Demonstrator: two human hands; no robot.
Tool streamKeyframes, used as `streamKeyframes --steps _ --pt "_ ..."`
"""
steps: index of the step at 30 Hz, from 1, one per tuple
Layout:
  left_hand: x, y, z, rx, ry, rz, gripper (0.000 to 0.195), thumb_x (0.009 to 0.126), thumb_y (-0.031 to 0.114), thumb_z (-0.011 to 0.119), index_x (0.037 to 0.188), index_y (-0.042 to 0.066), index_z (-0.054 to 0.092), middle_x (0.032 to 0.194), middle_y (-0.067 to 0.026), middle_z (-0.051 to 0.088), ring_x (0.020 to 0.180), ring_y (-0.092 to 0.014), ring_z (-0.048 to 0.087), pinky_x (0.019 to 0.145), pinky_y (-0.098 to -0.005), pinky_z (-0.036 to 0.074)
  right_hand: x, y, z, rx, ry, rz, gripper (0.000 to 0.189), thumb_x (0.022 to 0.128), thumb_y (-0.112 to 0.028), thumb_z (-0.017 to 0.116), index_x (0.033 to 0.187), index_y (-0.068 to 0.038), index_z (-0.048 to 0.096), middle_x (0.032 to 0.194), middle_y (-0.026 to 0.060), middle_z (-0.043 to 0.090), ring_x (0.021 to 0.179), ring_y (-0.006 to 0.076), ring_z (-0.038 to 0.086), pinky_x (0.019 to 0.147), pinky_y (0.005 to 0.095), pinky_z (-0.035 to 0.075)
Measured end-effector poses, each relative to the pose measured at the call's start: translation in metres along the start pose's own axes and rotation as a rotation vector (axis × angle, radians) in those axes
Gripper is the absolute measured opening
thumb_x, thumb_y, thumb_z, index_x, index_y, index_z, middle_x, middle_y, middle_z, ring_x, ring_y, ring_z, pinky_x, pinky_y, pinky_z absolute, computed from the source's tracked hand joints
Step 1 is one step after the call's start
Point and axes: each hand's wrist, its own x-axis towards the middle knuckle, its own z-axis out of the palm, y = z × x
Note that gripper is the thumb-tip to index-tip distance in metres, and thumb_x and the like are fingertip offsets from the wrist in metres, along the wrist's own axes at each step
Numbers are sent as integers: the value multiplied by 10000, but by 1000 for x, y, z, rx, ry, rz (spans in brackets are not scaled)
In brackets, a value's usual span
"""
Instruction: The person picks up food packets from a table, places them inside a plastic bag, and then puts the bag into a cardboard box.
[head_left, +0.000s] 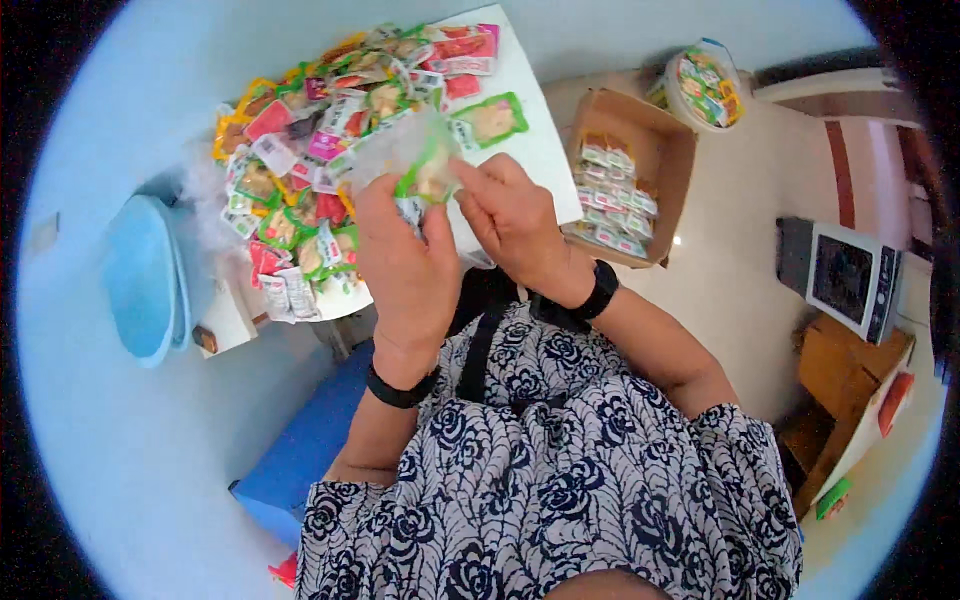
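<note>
My left hand (405, 259) holds a clear plastic bag (390, 142) together with a green-edged snack packet (431, 180). Whether that packet lies wholly inside the bag is hard to tell. The fingers of my right hand (517, 217) are closed on the bag's right edge. Both hands are raised over the near edge of a white table (536, 124). Behind them spreads a heap of small snack packets (330, 150) with green, yellow, red and purple edges. One green-edged packet (491, 120) lies apart on the table, to the right of the heap.
An open cardboard box (675, 172) with rows of bagged packets (611, 191) stands on the floor to the right. Beyond it is a white bucket (664, 94) full of packets. Clear plastic bags (214, 195) and blue basins (139, 277) are at the left. A microwave-like appliance (847, 274) stands far right.
</note>
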Motion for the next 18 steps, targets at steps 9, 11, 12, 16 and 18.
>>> streamKeyframes --steps 9,11,12,16,18 --pt "-14 5 -4 127 -131 -143 404 763 21 565 1147 2 440 1052 -231 541 915 -410 558 762 -453 453 -11 2 -12 151 55 131 292 827 -91 573 1112 -31 557 772 140 505 654 304 541 571 367 454" --pt "-12 2 2 188 -134 -141 395 772 29 554 1148 9 434 1047 -240 552 866 -414 572 716 -462 462 -13 8 -7 169 54 138 275 825 -65 575 1097 -24 574 739 130 499 632 279 526 567 342 439" --pt "-18 -3 9 197 -137 -53 382 782 28 540 1146 5 424 1024 -246 559 809 -411 584 669 -469 467 -16 9 1 176 48 127 267 820 -43 581 1085 -17 587 714 119 493 614 251 514 557 317 428" --pt "-30 -38 26 193 -363 -100 363 801 44 524 1143 7 409 850 -238 604 702 -409 598 581 -480 473 -24 16 31 206 -39 175 276 834 -93 570 1105 -42 565 725 145 499 644 305 532 568 364 444" --pt "-22 -67 19 206 -220 -140 358 799 41 527 1137 6 413 761 -226 605 678 -407 599 568 -486 471 -24 15 47 227 -79 189 270 837 -104 568 1099 -39 566 729 146 499 643 308 529 570 368 445"
